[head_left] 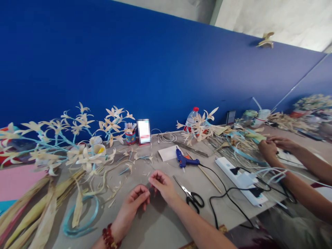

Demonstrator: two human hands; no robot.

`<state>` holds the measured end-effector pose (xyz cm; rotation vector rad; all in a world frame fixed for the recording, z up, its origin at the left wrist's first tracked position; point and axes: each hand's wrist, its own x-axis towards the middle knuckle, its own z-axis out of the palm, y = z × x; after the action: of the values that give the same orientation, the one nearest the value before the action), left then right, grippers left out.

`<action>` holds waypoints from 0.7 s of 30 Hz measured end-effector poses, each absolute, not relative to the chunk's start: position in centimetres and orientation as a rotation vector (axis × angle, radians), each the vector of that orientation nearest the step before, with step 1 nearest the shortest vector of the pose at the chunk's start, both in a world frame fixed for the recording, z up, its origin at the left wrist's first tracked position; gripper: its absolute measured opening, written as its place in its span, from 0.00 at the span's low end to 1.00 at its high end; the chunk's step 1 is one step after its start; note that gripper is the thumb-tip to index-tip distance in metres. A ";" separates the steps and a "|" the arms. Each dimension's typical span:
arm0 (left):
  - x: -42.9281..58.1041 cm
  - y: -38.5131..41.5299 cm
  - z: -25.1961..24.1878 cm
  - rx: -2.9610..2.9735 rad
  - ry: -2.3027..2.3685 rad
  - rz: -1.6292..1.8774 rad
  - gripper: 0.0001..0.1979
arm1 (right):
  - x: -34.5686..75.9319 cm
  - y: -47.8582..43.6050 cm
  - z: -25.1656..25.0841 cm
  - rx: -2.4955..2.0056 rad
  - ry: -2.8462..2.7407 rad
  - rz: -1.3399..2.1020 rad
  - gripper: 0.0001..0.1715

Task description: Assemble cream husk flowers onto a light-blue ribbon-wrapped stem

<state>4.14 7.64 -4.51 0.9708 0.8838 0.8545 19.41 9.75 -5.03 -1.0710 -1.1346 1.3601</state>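
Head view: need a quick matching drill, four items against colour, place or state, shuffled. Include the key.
Items
1. left hand
2. scissors
3. glue gun
4. bottle

Descriptions
A. mostly blue, next to a white card
B. topped with a red cap
C. red bracelet at the wrist
D. metal blades and black handles

Pairs: 1-C, 2-D, 3-A, 4-B
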 end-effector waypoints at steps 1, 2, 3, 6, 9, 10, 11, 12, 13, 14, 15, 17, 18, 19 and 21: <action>4.1 7.6 -4.5 0.984 0.897 0.859 0.12 | 19.5 9.8 -5.1 -1.071 -1.127 1.355 0.19; 4.1 7.6 -4.5 0.996 0.903 0.856 0.13 | 19.5 9.8 -5.1 -1.071 -1.119 1.351 0.19; 4.1 7.6 -4.5 1.001 0.906 0.850 0.13 | 19.5 9.8 -5.2 -1.071 -1.113 1.350 0.19; 4.2 7.5 -4.4 0.995 0.927 0.826 0.15 | 19.5 9.9 -5.3 -1.074 -1.105 1.355 0.20; 4.2 7.4 -4.6 1.001 0.942 0.838 0.14 | 19.6 10.0 -5.4 -1.086 -1.111 1.350 0.21; 4.2 7.5 -4.7 1.002 0.939 0.843 0.14 | 19.6 10.0 -5.4 -1.091 -1.115 1.342 0.21; 4.2 7.5 -4.8 0.998 0.932 0.846 0.14 | 19.7 10.0 -5.5 -1.096 -1.121 1.332 0.21; 4.2 7.5 -4.9 0.993 0.926 0.849 0.13 | 19.7 10.1 -5.5 -1.101 -1.128 1.321 0.21; 4.2 7.6 -5.0 0.985 0.927 0.850 0.13 | 19.7 10.1 -5.6 -1.105 -1.136 1.311 0.21; 4.2 7.6 -5.1 0.977 0.932 0.852 0.14 | 19.7 10.1 -5.7 -1.108 -1.144 1.302 0.21; 4.2 7.6 -5.1 0.970 0.939 0.852 0.14 | 19.8 10.1 -5.7 -1.110 -1.152 1.295 0.22; 4.2 7.6 -5.0 0.956 0.950 0.853 0.15 | 19.7 10.2 -5.9 -1.111 -1.166 1.287 0.22; 4.3 7.5 -4.9 0.951 0.954 0.853 0.15 | 19.7 10.2 -6.0 -1.109 -1.171 1.287 0.23; 4.3 7.5 -4.8 0.946 0.957 0.851 0.15 | 19.7 10.1 -6.1 -1.107 -1.173 1.289 0.23; 4.3 7.4 -4.5 0.940 0.966 0.844 0.15 | 19.6 10.1 -6.1 -1.102 -1.172 1.292 0.23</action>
<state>4.34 7.44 -4.50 0.9396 0.9657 0.8435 19.58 10.07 -6.15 -1.1015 -1.1722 1.2916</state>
